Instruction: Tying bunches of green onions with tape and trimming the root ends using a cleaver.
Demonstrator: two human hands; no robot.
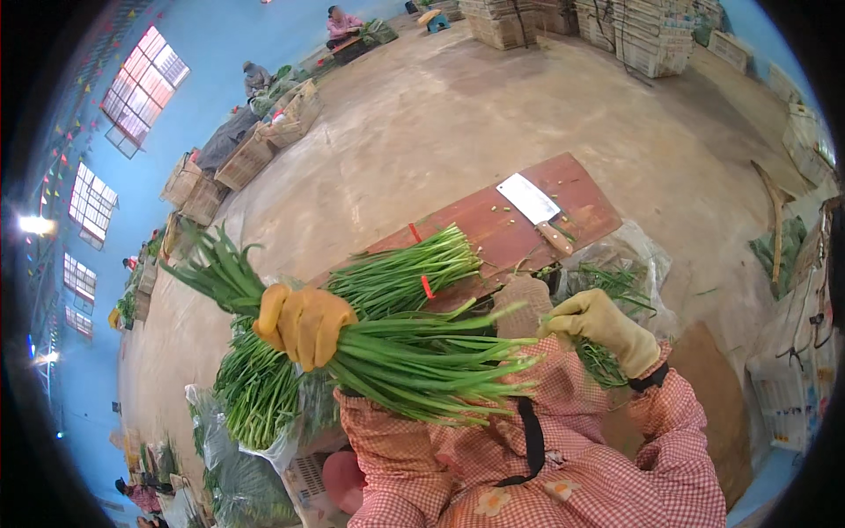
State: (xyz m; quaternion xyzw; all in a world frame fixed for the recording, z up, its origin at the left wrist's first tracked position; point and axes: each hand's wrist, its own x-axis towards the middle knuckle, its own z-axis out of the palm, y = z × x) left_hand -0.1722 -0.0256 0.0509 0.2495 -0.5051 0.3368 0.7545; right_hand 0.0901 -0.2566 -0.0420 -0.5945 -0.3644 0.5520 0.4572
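Note:
My left hand point(305, 325), in an orange-yellow rubber glove, is closed around a loose bunch of long green leafy stalks point(422, 369), its pale ends fanned out to the right. At those ends is my right hand point(594, 323), in a paler yellow glove, fingers pinched together; whether a stalk is between them I cannot tell. Beyond, a tied bundle of the same greens point(416, 264) with red bands lies on a red-brown wooden board point(462, 211). A cleaver point(531, 199) with a wooden handle rests flat toward the board's far right, among small cut bits.
More greens point(261, 389) stand in plastic at the left, above a plastic crate point(310, 485). A clear plastic bag point(643, 264) with trimmings is right of the board. Stacked crates point(653, 39) stand far off and at the right point(785, 389). Other people sit along the blue wall.

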